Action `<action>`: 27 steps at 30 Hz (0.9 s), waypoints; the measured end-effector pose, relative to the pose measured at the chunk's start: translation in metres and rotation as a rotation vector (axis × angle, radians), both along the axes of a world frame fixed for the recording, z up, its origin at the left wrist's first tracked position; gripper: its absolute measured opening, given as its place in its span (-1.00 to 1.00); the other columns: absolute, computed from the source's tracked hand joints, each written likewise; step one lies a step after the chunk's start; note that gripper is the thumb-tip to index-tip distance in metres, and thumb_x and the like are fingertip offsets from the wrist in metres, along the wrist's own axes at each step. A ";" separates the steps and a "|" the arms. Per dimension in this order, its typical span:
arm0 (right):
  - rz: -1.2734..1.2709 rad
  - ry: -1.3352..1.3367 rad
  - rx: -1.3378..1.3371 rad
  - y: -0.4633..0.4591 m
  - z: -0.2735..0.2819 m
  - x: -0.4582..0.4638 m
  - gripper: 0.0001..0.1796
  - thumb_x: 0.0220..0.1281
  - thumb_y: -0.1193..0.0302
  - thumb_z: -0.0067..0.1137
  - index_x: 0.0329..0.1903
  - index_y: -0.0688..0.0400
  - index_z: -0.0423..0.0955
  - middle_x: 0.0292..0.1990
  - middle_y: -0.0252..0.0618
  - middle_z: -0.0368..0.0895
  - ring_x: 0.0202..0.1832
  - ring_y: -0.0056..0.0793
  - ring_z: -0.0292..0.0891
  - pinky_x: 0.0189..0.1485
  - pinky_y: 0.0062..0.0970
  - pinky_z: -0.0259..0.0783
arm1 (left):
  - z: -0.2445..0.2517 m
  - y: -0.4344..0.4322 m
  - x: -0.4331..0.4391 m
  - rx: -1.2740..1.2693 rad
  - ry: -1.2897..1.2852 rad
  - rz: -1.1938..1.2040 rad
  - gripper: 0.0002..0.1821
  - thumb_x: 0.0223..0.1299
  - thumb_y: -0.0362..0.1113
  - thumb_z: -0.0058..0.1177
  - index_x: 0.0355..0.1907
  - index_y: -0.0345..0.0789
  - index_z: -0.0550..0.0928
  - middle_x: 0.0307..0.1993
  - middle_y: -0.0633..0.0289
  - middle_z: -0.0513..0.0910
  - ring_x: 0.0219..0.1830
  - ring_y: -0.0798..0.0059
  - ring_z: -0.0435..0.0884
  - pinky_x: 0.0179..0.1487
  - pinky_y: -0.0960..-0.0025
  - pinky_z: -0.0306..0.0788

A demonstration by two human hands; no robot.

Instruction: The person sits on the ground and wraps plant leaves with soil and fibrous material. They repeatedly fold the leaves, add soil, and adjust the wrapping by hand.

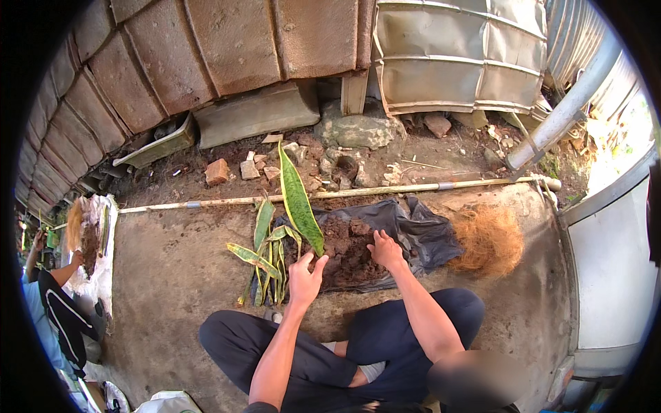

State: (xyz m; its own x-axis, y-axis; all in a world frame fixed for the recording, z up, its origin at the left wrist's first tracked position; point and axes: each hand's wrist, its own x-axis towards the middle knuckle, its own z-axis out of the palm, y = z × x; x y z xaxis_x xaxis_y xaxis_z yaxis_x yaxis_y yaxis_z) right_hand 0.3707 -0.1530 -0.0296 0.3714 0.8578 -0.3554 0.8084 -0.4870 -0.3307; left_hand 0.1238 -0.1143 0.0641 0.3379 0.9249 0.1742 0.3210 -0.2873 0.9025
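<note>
My left hand [305,278] pinches a single snake plant leaf [299,206] near its lower end; the leaf stands up, leaning left, green with yellow margins. Dark brown soil [343,258] lies heaped on a black plastic sheet [434,242] in front of my crossed legs. Over the soil's right side is my right hand [387,251], fingers spread and nothing seen in them. Whether its fingertips touch the soil I cannot tell. Several more snake plant leaves [265,258] lie in a pile to the left of the soil.
Orange-brown coconut fibre [485,240] is bunched right of the sheet. A pale pipe [351,193] runs along the slab's far edge, with brick pieces [217,171] beyond it. At far left another person [57,304] sits by a white sheet [107,248]. A white panel [609,268] stands at right.
</note>
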 end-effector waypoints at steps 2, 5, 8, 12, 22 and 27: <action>0.076 -0.005 -0.098 0.001 -0.008 -0.001 -0.35 0.38 0.14 0.05 0.41 0.14 0.17 0.40 0.03 0.19 0.42 -0.04 0.17 0.36 -0.14 0.27 | 0.000 0.000 -0.001 -0.094 0.011 0.003 -0.69 0.29 -0.21 0.18 -0.24 -0.49 0.59 -0.45 -0.07 0.62 -0.49 0.31 0.60 -0.34 0.29 0.42; 0.067 -0.065 -0.079 -0.006 -0.018 0.001 -0.30 0.39 0.09 0.01 0.45 0.14 0.11 0.46 0.06 0.07 0.45 -0.01 0.11 0.40 -0.09 0.21 | 0.008 -0.004 0.005 -0.141 0.009 -0.020 -0.72 0.29 -0.25 0.18 -0.18 -0.49 0.62 -0.41 -0.05 0.66 -0.45 0.45 0.61 -0.31 0.33 0.44; 0.009 -0.049 -0.147 -0.008 -0.024 0.005 -0.27 0.41 0.05 -0.01 0.46 0.17 0.06 0.48 0.08 -0.02 0.43 0.06 0.12 0.36 -0.08 0.28 | 0.008 -0.002 0.001 -0.148 0.075 -0.048 -0.71 0.30 -0.26 0.17 -0.10 -0.48 0.64 -0.36 -0.04 0.69 -0.41 0.44 0.64 -0.27 0.34 0.47; -0.042 -0.013 -0.066 -0.008 -0.022 -0.003 -0.37 0.40 0.05 0.01 0.31 0.23 0.20 0.35 0.09 0.16 0.32 0.07 0.26 0.21 -0.06 0.43 | 0.016 -0.006 0.005 -0.182 0.034 -0.050 -0.67 0.29 -0.23 0.17 -0.05 -0.47 0.64 -0.33 -0.04 0.70 -0.39 0.35 0.66 -0.24 0.32 0.48; -0.091 0.050 0.065 -0.009 -0.009 -0.021 -0.47 0.29 0.11 0.20 0.03 0.32 0.40 0.09 0.16 0.42 0.15 0.13 0.42 0.08 -0.08 0.51 | 0.011 -0.008 0.005 -0.168 0.135 -0.087 -0.64 0.30 -0.21 0.16 -0.02 -0.48 0.63 -0.37 0.00 0.70 -0.40 0.40 0.63 -0.25 0.32 0.46; -0.085 0.078 0.138 -0.011 -0.003 -0.022 -0.53 0.16 0.15 0.35 -0.18 0.35 0.49 -0.12 0.17 0.59 0.07 0.08 0.52 0.06 -0.11 0.51 | 0.005 -0.007 0.003 -0.327 0.055 -0.084 -0.63 0.32 -0.19 0.15 0.00 -0.47 0.62 -0.40 0.14 0.68 -0.41 0.67 0.51 -0.29 0.42 0.40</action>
State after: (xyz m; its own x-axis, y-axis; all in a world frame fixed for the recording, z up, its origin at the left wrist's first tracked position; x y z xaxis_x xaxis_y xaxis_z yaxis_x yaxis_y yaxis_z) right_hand 0.3490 -0.1638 -0.0324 0.4205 0.8670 -0.2674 0.7354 -0.4983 -0.4592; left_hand 0.1265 -0.1210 0.0693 0.4156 0.8974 -0.1482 0.3596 -0.0125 0.9330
